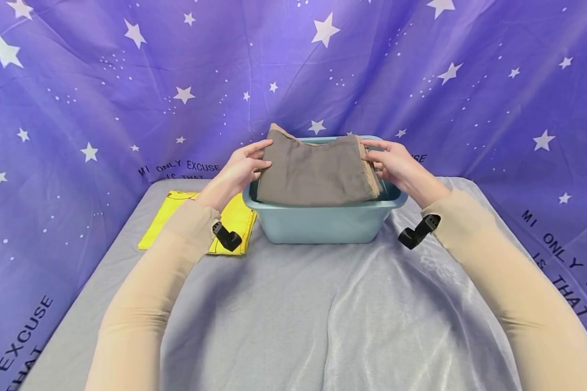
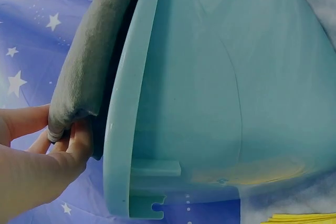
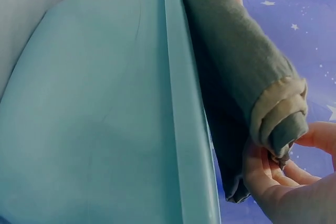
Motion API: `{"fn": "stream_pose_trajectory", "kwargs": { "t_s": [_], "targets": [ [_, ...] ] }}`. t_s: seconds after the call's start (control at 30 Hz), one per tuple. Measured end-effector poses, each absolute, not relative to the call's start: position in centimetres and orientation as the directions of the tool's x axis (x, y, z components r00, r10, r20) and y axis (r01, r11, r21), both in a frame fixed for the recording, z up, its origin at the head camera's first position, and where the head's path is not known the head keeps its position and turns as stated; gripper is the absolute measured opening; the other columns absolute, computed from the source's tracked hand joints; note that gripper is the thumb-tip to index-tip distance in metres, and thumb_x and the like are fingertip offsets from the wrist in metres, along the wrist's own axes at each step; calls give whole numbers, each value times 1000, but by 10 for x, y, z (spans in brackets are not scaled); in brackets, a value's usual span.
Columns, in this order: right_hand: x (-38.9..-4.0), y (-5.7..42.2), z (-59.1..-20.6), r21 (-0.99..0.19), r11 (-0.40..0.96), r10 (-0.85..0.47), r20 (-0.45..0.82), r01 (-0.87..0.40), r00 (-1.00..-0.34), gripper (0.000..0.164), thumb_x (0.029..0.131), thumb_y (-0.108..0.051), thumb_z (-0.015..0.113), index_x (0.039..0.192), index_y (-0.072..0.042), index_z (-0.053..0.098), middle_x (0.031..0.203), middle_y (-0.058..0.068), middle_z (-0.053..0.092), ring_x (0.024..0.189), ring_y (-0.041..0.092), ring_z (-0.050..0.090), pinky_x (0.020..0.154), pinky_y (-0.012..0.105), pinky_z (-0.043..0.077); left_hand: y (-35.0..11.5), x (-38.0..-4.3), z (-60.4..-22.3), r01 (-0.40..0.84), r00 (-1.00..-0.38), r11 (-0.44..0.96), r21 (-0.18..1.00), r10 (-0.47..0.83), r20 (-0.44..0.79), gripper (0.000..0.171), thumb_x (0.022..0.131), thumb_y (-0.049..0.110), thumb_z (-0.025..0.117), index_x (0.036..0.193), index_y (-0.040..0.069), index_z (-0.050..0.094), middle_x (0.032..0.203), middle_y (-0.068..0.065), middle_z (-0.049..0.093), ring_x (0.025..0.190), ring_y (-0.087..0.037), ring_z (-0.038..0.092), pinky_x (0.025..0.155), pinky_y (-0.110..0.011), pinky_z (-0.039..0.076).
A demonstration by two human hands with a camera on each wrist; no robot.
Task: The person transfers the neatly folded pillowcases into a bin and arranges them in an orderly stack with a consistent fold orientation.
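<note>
A folded grey cloth [image 1: 318, 171] with beige edging is held over the mouth of a light blue plastic basin [image 1: 320, 225], its lower part inside the rim. At the cloth's left end, my left hand [image 1: 237, 168] grips the folded layers between thumb and fingers. On the opposite end, my right hand [image 1: 396, 163] pinches the beige-edged side. Both wrist views show the cloth as a thick fold beyond the basin's rim [image 2: 119, 129]. From the right, the layered beige hem [image 3: 278, 100] shows between thumb and fingers. The basin's inside is mostly hidden by the cloth.
A folded yellow cloth [image 1: 239, 220] lies left of the basin, partly behind my left forearm. Grey fabric [image 1: 283, 315] covers the table, wrinkled toward the right. A purple curtain [image 1: 225, 65] with white stars hangs behind and along both sides.
</note>
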State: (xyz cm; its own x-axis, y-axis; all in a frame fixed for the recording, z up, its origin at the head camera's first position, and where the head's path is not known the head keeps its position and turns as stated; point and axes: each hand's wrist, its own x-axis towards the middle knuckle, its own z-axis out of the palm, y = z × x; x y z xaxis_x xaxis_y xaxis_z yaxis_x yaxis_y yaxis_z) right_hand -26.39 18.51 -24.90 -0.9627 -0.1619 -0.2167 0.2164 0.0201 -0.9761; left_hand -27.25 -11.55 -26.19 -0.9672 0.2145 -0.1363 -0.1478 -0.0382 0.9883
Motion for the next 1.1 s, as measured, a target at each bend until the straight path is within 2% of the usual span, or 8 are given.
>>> {"fn": "stream_pose_trajectory", "kwargs": {
  "t_s": [0.17,0.33,0.67,0.9,1.1],
  "targets": [
    [-270,186,-248,-973,50,-148,-230,225,-962,53,86,0,48,136,-8,34,86,-6,58,67,5,57,60,20,48,-111,-278,-262,-147,-971,-25,989,193,-139,55,84,-9,45,134,14,39,140,-9,30,125,-18,30,104,-47,16],
    [-274,186,-246,-971,79,-142,-235,225,-962,53,85,0,48,136,-9,34,86,-6,58,67,5,57,60,21,48,-109,-283,-263,-142,-978,15,990,150,-143,55,83,-8,49,133,15,42,140,-8,31,125,-18,31,105,-46,17],
    [-280,187,-246,-962,160,-148,-245,221,-958,55,85,-1,48,137,-10,33,109,3,49,74,6,54,65,21,45,-104,-291,-268,-130,-988,18,991,85,-131,54,81,-9,54,130,12,46,136,-10,38,119,-18,40,100,-40,29],
    [-285,188,-248,-954,202,-141,-253,223,-957,53,86,-1,47,137,-10,33,111,4,47,72,6,53,69,22,44,-100,-294,-272,-110,-993,32,993,48,-112,52,79,-9,56,127,10,49,133,-11,42,118,-17,43,97,-37,34],
    [-288,190,-251,-947,226,-142,-263,228,-954,54,87,-2,46,138,-10,30,123,8,40,76,5,51,78,27,39,-97,-296,-273,-117,-992,32,993,36,-118,53,79,-11,55,127,9,49,133,-11,43,116,-16,44,94,-34,38]
  ]
}}
